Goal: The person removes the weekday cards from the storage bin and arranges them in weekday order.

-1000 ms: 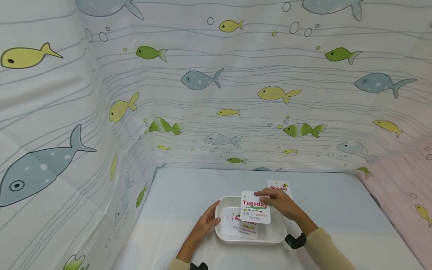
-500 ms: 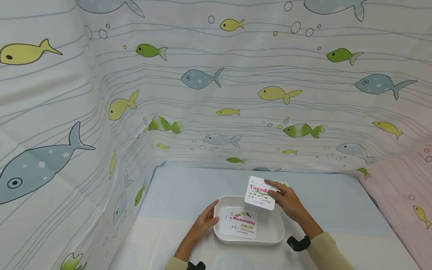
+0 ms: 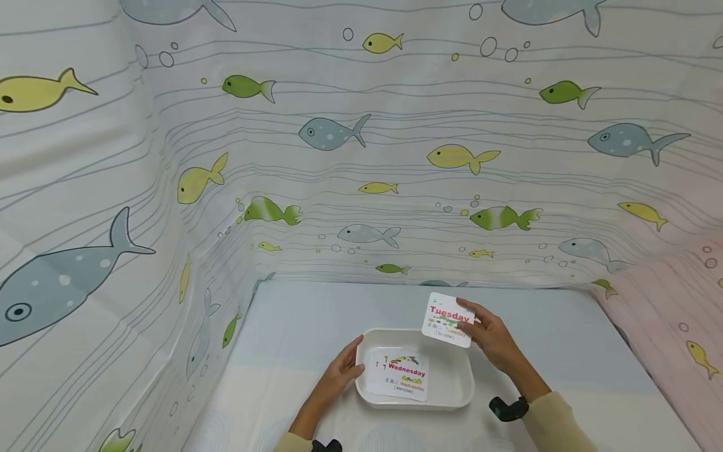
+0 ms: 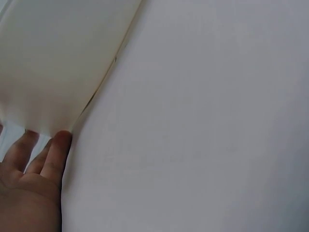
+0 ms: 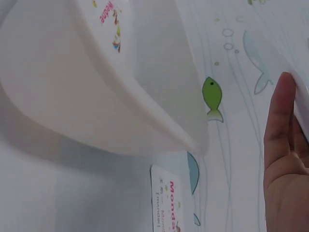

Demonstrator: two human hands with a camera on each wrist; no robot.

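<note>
A white tray (image 3: 415, 405) stands on the cloth-covered table. My left hand (image 3: 336, 375) is at its left end, fingertips touching the outer wall; the left wrist view shows those fingers (image 4: 57, 154) fairly straight against it. In the tray's left half lies a white card printed Wednesday (image 3: 407, 376), on top of other cards. Beyond the tray's back right corner, my right hand (image 3: 497, 339) pinches the white Tuesday card (image 3: 446, 319) by its right edge, raised and tilted. A Monday card (image 5: 166, 203) lies beyond the tray in the right wrist view, hidden in the head view.
Fish-printed cloth (image 3: 395, 144) rises as a wall behind the table and along the left side; a pink cloth (image 3: 678, 314) hangs at the right. A dark wrist device (image 3: 508, 409) sits on my right wrist.
My right hand lifts the Tuesday card from over the tray, back and to the right, uncovering the Wednesday card. The Monday card becomes covered in the head view. My left hand stays at the tray.
</note>
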